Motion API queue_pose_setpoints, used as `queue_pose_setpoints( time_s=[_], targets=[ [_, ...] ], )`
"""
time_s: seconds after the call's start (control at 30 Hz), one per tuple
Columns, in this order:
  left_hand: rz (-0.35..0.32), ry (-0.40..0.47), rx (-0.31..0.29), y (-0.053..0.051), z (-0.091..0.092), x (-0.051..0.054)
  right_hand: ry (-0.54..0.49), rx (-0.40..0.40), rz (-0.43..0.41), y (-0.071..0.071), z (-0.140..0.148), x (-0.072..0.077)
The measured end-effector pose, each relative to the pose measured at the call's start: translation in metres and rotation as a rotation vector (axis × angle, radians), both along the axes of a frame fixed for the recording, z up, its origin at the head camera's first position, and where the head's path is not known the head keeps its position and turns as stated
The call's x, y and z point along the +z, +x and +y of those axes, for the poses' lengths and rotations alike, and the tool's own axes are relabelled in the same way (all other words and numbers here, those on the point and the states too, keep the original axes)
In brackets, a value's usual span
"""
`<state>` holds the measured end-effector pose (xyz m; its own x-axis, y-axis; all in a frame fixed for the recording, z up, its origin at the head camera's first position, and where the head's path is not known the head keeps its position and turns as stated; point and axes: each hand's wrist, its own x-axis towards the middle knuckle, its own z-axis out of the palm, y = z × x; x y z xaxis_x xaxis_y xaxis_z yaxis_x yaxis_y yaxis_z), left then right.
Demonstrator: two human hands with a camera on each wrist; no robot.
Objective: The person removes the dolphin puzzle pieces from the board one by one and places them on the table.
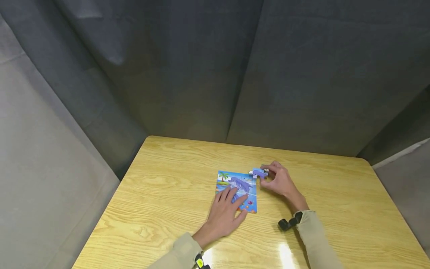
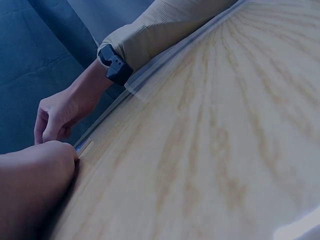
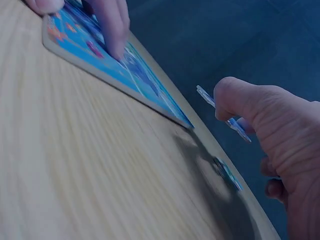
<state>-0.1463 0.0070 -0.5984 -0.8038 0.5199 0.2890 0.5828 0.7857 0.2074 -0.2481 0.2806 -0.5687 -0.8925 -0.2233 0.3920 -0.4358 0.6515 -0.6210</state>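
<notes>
A dolphin jigsaw puzzle (image 1: 251, 204) with a palm tree and sea scene lies flat on the wooden table. My left hand (image 1: 223, 216) rests on its lower part, fingers spread across the picture and hiding some of it. Just beyond the puzzle's upper right corner, my right hand (image 1: 281, 184) pinches a puzzle piece (image 1: 258, 173) printed with part of a dolphin. In the right wrist view that piece (image 3: 239, 131) is held tilted above the table, between thumb and fingers. Below it, another small puzzle piece (image 3: 228, 174) lies on the table.
The wooden table (image 1: 161, 186) extends to both sides of the puzzle. Dark grey curtains (image 1: 188, 74) hang behind its far edge, with lighter cloth (image 1: 40, 168) at the left. A black wrist device (image 1: 290, 222) is strapped to the right wrist.
</notes>
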Motion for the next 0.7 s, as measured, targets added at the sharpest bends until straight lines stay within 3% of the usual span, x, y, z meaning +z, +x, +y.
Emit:
queue_pose_setpoints(
  time_s=[0.43,0.7],
  targets=[
    [0.024,0.025,-0.015,-0.002,0.001,-0.004,0.002,-0.089,-0.047,-0.009,0.041,-0.008],
    [0.027,0.007,-0.014,-0.002,0.004,-0.005,-0.039,-0.144,-0.015,-0.015,0.066,-0.02]
  ],
)
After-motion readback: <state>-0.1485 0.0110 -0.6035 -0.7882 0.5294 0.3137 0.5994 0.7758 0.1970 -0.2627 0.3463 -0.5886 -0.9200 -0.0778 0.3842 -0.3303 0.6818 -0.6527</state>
